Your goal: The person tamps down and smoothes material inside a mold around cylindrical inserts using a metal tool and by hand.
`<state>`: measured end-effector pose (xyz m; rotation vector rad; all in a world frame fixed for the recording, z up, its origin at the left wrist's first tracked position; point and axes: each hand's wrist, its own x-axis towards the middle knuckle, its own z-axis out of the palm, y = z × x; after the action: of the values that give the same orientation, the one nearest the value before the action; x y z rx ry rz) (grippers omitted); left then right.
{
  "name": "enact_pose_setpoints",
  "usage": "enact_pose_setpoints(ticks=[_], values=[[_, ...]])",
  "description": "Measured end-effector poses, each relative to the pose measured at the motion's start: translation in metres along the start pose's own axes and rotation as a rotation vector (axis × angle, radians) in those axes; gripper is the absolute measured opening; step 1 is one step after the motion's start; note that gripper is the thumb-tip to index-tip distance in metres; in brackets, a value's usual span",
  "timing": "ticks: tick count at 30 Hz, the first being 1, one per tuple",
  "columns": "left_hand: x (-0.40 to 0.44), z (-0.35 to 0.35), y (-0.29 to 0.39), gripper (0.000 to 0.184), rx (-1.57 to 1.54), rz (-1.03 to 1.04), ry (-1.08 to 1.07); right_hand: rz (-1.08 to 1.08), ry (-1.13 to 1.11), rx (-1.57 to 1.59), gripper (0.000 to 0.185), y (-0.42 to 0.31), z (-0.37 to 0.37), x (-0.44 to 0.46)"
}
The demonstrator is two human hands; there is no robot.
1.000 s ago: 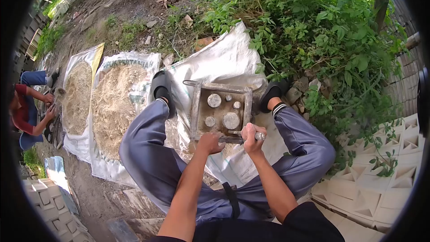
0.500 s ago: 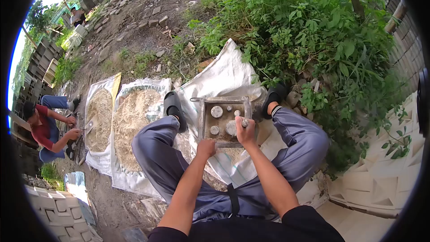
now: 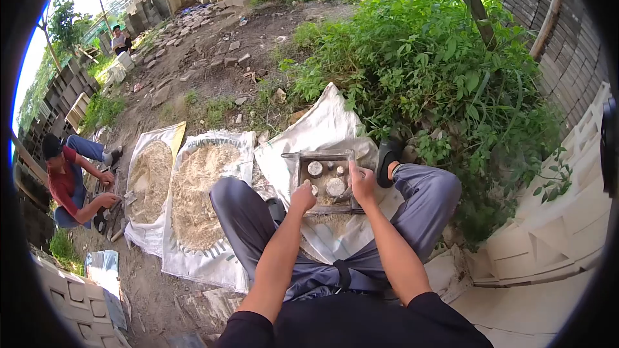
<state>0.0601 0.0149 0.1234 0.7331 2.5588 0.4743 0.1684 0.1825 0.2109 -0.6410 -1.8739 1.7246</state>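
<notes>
A square box frame (image 3: 325, 154), grey-brown and caked with dust, lies on a white woven sack (image 3: 335, 113) between my legs. Inside it, several pale round discs (image 3: 335, 186) of different sizes sit in sandy material. My left hand (image 3: 303, 197) is closed at the frame's left side, near the lower corner. Opposite it, my right hand (image 3: 363, 184) is wrapped round the right side, thumb up along the edge. My fingers partly cover both sides, and one small disc is half hidden by my left hand.
Two sacks with sandy powder, one nearer (image 3: 206, 187) and one farther (image 3: 151, 171), lie to my left. Beyond them a co-worker (image 3: 68, 174) crouches. Leafy plants (image 3: 425, 77) crowd the front right; pale patterned blocks (image 3: 548, 232) stand at right. Another person sits far off.
My right hand has left the small cylindrical piece over the large disc and moved to the frame's right side. My left hand has shifted up from the lower edge. The view has tilted upward.
</notes>
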Motion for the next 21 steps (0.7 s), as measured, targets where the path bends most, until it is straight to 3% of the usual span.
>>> enact_pose_setpoints(ticks=[2, 4, 6, 9, 14, 19, 21], values=[[0.003, -0.015, 0.002, 0.044, -0.081, 0.005, 0.093, -0.098, 0.021, -0.181, 0.049, 0.010, 0.004, 0.005], [0.017, -0.009, -0.006, 0.057, -0.198, -0.207, 0.148, -0.096, 0.097, -0.192, 0.049, 0.008, 0.015, 0.010], [0.011, -0.008, -0.006, 0.063, -0.293, -0.268, 0.054, -0.093, 0.138, -0.209, 0.048, 0.019, 0.022, 0.013], [-0.004, -0.005, -0.012, 0.072, -0.100, -0.459, -0.081, -0.060, 0.174, -0.167, 0.047, -0.028, 0.032, -0.011], [0.018, 0.045, -0.048, 0.074, -0.147, -0.411, -0.126, -0.221, 0.191, -0.265, 0.050, 0.014, 0.037, -0.002], [0.008, 0.040, -0.043, 0.067, -0.029, -0.318, -0.040, -0.103, 0.155, -0.074, 0.051, -0.016, 0.038, -0.006], [0.013, 0.050, -0.053, 0.067, 0.003, -0.305, -0.050, -0.208, 0.110, -0.271, 0.046, -0.005, 0.044, -0.004]])
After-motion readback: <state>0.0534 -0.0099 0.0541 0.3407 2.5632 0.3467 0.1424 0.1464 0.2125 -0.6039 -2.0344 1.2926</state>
